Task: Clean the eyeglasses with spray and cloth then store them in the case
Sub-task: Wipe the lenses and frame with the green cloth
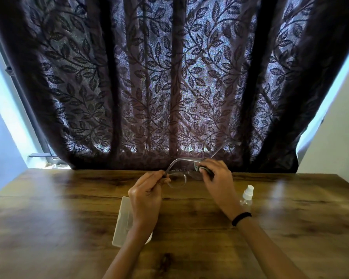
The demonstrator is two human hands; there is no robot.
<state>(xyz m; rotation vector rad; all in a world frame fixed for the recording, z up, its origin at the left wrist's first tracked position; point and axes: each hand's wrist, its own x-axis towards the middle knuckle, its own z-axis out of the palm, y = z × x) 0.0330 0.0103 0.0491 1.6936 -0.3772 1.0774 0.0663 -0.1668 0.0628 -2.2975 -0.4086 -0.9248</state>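
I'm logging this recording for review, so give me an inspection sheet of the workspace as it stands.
Surface: wooden table, with window glare.
Job's things: glasses held above the table; grey cloth pressed on one lens; spray bottle upright beside the right forearm; white case lying partly under the left forearm, open or shut not clear.
Clutter: nothing seen.
Hands: left hand pinches the frame's end; right hand holds the cloth on the lens; black band on the right wrist.
Cables: nothing seen.
Surroundings: dark leaf-pattern curtain behind the table, daylight at both sides.
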